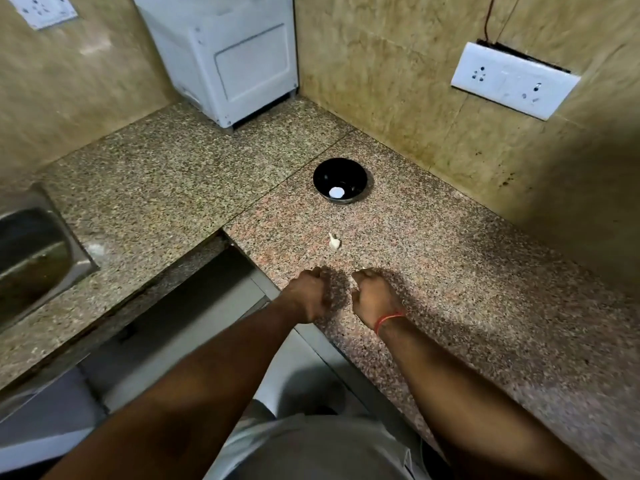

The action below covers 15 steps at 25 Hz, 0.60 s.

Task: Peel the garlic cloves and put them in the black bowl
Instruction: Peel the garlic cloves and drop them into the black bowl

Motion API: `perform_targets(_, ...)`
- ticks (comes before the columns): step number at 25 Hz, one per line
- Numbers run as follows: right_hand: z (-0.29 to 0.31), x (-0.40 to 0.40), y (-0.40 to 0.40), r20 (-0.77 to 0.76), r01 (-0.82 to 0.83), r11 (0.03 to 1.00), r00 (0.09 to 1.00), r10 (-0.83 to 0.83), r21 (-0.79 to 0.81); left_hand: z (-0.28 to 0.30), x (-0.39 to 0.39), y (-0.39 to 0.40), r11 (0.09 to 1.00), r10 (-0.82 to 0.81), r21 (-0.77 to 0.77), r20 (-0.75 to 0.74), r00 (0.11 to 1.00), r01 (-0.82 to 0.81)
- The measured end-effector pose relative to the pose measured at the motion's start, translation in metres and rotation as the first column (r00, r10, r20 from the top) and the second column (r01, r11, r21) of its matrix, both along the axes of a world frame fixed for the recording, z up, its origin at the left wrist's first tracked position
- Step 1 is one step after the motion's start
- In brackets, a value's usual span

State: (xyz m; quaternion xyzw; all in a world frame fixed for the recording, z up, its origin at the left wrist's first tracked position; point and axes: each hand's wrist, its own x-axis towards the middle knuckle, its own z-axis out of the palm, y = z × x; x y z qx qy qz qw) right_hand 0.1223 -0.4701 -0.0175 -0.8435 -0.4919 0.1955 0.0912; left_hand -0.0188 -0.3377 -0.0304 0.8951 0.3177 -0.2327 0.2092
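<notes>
At the far left edge of the frame sits a steel sink (33, 251), and a white appliance (225, 57) stands against the wall at upper centre. Low in the middle, the left hand (306, 294) is curled into a loose fist over the speckled counter (467, 271); whether it holds anything I cannot tell. Just right of it, the right hand (375, 294) is also curled and seems to pinch a pale scrap, perhaps a clove or its skin. Above both hands a garlic clove (334, 241) lies loose on the counter, apparently unpeeled. Higher still, the black bowl (340, 180) holds one white piece (336, 192), so the work looks begun, with more peeling left.
</notes>
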Motion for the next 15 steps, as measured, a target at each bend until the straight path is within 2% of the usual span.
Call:
perform_targets(4, -0.022, 0.033, 0.01, -0.006, 0.164, 0.986, 0.986, -0.164, -0.018, 0.008, 0.022, -0.006, 0.999, -0.028, -0.026, -0.029, 0.999, 0.027)
perform_targets(6, -0.027, 0.04, 0.021, 0.0, 0.203, 0.979, 0.979, -0.203, -0.012, -0.002, 0.027, 0.004, 0.999, -0.021, 0.031, -0.049, 0.999, 0.022)
perform_targets(9, -0.035, 0.046, 0.038, 0.005, 0.242, 0.97, 0.97, -0.242, -0.028, -0.024, 0.03, 0.022, 1.0, 0.013, 0.015, -0.037, 0.999, -0.012)
perform_targets(13, -0.043, 0.047, 0.049, 0.06, 0.235, 0.964, 0.972, -0.229, -0.124, -0.027, 0.033, 0.041, 0.999, -0.012, 0.03, -0.024, 1.0, 0.013)
perform_targets(15, -0.043, 0.049, 0.052, 0.086, 0.195, 0.974, 0.979, -0.186, -0.114, -0.026, 0.037, 0.052, 0.999, 0.012, 0.041, 0.002, 1.0, -0.012)
